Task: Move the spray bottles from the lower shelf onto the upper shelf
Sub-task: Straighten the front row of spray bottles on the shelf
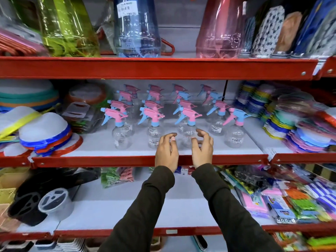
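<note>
Several clear spray bottles with pink and blue trigger heads stand in rows on the middle shelf (109,151), which has a red front lip. My left hand (166,151) reaches over that lip, fingers apart, just right of one front-row bottle (154,131). My right hand (201,148) is open with curled fingers, cupped close around the base of another front-row bottle (189,130) without closing on it. The shelf above (181,53) has a bare stretch between a blue bottle and a pink one. Dark sleeves cover both arms.
The upper shelf holds a large green bottle (69,28), a blue bottle (136,28) and a pink bottle (221,28). Stacked plastic lids (45,131) lie left of the sprayers, coloured plates (291,124) right. The bottom shelf carries black containers (36,197) and packets (291,197).
</note>
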The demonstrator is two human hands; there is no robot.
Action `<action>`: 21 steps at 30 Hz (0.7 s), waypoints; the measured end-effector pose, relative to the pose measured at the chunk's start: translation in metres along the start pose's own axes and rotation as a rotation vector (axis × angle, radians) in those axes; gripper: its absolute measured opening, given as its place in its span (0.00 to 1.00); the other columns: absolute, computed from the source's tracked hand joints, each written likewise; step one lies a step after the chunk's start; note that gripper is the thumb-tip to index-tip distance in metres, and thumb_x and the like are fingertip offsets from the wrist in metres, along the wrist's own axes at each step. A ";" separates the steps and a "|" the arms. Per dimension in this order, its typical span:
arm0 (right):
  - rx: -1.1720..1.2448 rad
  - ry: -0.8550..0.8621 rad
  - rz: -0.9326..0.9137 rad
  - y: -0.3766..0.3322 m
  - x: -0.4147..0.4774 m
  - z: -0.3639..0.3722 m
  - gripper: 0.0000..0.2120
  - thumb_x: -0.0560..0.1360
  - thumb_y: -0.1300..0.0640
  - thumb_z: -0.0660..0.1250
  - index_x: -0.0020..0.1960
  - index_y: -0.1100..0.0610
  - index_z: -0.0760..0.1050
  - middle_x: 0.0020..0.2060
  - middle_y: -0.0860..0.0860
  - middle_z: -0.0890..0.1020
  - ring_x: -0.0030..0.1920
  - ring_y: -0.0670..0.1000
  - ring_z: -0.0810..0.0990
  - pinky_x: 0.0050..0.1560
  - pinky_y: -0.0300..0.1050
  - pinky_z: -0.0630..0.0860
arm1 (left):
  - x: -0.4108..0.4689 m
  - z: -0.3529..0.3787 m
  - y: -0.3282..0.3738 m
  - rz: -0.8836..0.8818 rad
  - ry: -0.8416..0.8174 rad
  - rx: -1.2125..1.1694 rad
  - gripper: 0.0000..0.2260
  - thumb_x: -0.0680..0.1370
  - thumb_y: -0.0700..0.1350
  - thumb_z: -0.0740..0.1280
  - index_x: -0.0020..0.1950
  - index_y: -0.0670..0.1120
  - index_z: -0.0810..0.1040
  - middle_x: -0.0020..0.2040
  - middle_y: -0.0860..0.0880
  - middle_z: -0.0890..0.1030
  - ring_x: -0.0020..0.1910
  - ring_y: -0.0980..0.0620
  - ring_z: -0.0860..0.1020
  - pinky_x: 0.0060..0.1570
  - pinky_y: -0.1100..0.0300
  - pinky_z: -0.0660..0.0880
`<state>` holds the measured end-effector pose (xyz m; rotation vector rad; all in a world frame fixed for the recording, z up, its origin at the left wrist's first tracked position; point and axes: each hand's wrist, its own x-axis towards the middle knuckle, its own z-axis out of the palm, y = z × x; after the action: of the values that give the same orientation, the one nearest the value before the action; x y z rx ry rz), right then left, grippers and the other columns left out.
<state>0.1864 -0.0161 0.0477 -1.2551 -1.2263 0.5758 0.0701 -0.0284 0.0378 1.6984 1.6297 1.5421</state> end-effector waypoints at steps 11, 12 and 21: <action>-0.194 -0.332 0.160 0.008 0.047 -0.015 0.25 0.80 0.57 0.56 0.77 0.57 0.61 0.74 0.58 0.69 0.72 0.58 0.68 0.72 0.47 0.64 | 0.028 0.023 0.023 -0.216 -0.395 0.016 0.22 0.85 0.50 0.51 0.79 0.45 0.60 0.79 0.43 0.63 0.78 0.46 0.61 0.73 0.59 0.55; -0.198 -0.344 0.157 0.009 0.047 -0.016 0.25 0.80 0.58 0.56 0.77 0.57 0.61 0.73 0.58 0.70 0.71 0.58 0.69 0.72 0.47 0.64 | 0.028 0.023 0.024 -0.224 -0.398 0.007 0.22 0.85 0.50 0.51 0.79 0.46 0.59 0.79 0.44 0.62 0.78 0.46 0.61 0.74 0.59 0.55; -0.199 -0.348 0.110 0.016 0.042 -0.019 0.24 0.80 0.59 0.57 0.76 0.57 0.63 0.71 0.58 0.72 0.70 0.58 0.71 0.71 0.47 0.66 | 0.025 0.024 0.026 -0.242 -0.377 -0.019 0.21 0.85 0.50 0.51 0.77 0.46 0.64 0.77 0.43 0.67 0.75 0.44 0.66 0.71 0.59 0.59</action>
<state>0.2209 0.0177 0.0511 -1.4361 -1.5396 0.7911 0.0976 -0.0047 0.0613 1.5942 1.5468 1.0475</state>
